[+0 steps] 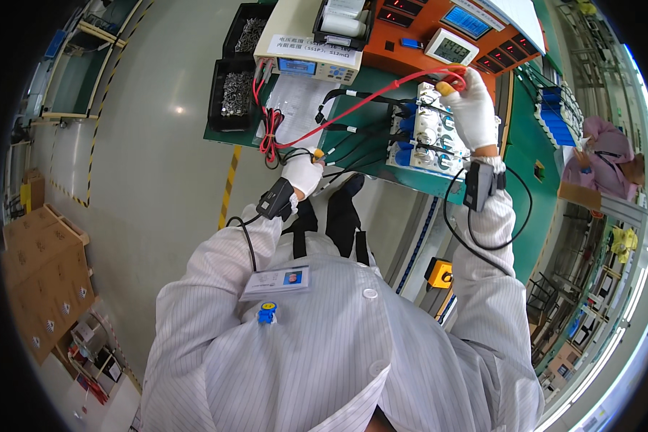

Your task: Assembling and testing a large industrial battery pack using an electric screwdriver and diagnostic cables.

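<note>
My right hand, in a white glove with yellow fingertips, is closed on a red test lead above the right end of a battery pack. The pack has a white top and blue sides and sits on the green bench. My left hand, gloved likewise, is pinched on a thin black cable at the bench's front edge; its tip is hard to make out. Black wires with white tags run from the pack toward that hand. The red lead's coiled bundle lies left of it.
A beige meter with a small screen stands at the back, with black bins of metal parts to its left. Behind the pack is an orange instrument with a white clock display. A person in pink sits far right.
</note>
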Demonstrator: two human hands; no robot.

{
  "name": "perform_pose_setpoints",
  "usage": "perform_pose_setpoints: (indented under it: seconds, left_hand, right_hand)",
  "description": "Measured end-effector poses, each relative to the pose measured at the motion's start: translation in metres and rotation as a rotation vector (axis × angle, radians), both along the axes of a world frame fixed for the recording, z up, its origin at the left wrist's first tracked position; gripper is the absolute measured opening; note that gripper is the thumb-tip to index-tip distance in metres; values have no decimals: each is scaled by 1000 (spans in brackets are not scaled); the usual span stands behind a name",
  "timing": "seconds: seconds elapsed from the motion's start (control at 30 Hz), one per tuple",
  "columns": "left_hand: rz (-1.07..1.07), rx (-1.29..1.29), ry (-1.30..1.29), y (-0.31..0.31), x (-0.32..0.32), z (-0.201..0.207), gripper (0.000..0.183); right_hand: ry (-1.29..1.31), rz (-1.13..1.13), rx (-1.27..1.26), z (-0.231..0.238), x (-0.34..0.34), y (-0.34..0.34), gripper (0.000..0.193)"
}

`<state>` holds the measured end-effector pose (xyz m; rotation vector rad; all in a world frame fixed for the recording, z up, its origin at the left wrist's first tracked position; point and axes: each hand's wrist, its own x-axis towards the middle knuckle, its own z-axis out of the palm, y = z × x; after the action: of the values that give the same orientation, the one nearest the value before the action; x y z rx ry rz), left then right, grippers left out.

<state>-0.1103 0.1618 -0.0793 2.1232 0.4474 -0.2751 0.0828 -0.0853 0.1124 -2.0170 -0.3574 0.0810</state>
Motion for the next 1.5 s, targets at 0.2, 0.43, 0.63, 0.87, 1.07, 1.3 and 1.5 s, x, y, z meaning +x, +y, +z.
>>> perform_pose_setpoints:
  seconds: [0.2,0.43,0.63,0.87,1.07,1.3,1.5]
  left_hand:
    - [4,24,-42,-2,2,-2,23]
    - [131,-68,-86,-7,-4,-5,23]
    - [242,-299,-81,-11,1,25,25]
    - [154,-459,-143,-14,12,48,25]
    - [141,-521,-17,-18,19,60,22]
    - [234,-742,170,-25,41,65,16]
    - [257,-783,172,-16,46,68,16]
  right_hand:
    - [183,-65,77,-30,13,-4,27]
    - [-106,-156,-539,4,-11,4,46]
    - [-71,-64,-207,-4,-90,28,22]
    - [-344,456,-435,-98,-117,69,34]
    - [-212,470,-476,-122,-103,59,20]
    - [-35,437,-377,-128,-90,49,21]
    - [15,296,-309,-130,-92,54,26]
